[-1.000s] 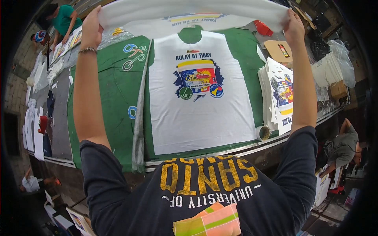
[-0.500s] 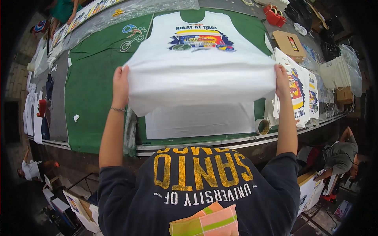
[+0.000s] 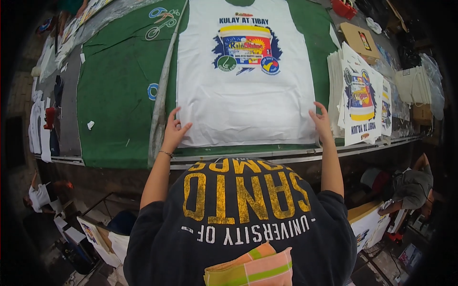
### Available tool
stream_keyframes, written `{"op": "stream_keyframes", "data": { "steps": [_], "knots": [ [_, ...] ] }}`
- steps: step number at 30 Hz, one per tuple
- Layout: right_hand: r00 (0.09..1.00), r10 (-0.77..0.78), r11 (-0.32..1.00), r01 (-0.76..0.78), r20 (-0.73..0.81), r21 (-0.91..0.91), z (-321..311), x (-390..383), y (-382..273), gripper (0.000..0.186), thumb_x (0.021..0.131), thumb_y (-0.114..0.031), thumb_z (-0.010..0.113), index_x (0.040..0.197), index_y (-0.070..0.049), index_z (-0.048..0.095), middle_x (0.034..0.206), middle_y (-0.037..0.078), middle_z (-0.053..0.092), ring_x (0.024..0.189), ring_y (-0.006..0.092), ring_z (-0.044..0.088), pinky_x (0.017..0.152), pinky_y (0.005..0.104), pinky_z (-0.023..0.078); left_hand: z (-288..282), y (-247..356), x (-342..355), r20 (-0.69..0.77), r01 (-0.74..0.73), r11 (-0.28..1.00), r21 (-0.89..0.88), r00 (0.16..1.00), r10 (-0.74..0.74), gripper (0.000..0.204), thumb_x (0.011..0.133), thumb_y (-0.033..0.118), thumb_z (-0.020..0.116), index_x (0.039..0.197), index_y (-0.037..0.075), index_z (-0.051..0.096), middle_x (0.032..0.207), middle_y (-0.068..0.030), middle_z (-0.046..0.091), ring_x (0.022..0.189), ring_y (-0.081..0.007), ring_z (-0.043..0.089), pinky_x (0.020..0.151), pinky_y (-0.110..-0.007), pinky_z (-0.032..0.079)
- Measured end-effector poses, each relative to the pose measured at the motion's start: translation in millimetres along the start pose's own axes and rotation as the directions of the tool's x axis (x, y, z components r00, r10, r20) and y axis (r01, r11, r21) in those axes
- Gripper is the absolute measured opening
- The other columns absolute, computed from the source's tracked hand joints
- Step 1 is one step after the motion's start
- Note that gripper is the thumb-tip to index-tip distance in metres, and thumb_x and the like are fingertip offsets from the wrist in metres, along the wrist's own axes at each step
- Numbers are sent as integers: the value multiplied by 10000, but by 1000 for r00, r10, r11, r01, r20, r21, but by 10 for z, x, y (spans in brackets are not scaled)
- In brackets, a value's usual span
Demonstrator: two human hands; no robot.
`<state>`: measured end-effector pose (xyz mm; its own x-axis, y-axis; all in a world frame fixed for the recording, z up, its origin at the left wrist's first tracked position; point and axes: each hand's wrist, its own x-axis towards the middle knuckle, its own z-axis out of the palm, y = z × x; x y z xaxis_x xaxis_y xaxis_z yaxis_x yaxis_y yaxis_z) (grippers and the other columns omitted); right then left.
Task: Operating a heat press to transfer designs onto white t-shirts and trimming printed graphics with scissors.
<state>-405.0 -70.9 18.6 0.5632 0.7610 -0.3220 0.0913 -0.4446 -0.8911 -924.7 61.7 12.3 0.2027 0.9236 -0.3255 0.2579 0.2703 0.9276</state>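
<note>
A white sleeveless shirt panel (image 3: 245,105), printed with a colourful paint-pail picture, lies on the green cloth (image 3: 114,105) covering the table. My left hand (image 3: 177,127) is at the panel's lower left corner, with fingers spread and seeming to hold nothing. My right hand (image 3: 321,123) rests at the lower right edge, its fingers also apart. A strip of grey material (image 3: 161,105) runs beside the panel on the left. A pile of printed white sheets (image 3: 358,93) is just right of my right hand.
The metal table rail (image 3: 121,165) runs along the near edge. An open cardboard box (image 3: 360,43) and red container (image 3: 341,7) stand at back right; pale bundles (image 3: 410,86) lie farther right. People (image 3: 412,186) (image 3: 40,195) are at both sides.
My hands have come down toward the near edge and opened, letting go of the raised white fabric. It now lies flat on top of the sheet beneath, print facing up.
</note>
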Motion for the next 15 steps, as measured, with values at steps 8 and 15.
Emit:
{"op": "stream_keyframes", "data": {
  "steps": [8, 15],
  "knots": [
    [980, -105, 886, 169, 170, -431, -292, -297, -73, 239, 777, -74, 655, 1012, -31, 653, 1016, 85, 624, 936, 170, 556, 823, 274, 424, -380, -265, -244, 172, 36, 999, 11, 984, -38, 459, 782, -5, 679, 1217, -2, 532, 1068, -17, 596, 666, -12, 479, 581, -162, 408],
    [928, -265, 583, 372, 263, -722, -261, -289, -116, 292, 752, -24, 619, 1044, -25, 623, 1130, 183, 552, 1045, 350, 536, 924, 372, 418, -478, -185, -232, 205, 27, 998, 62, 978, -39, 458, 786, 17, 683, 1218, -6, 531, 1142, -26, 574, 648, -22, 474, 606, -166, 427]
  ]
}}
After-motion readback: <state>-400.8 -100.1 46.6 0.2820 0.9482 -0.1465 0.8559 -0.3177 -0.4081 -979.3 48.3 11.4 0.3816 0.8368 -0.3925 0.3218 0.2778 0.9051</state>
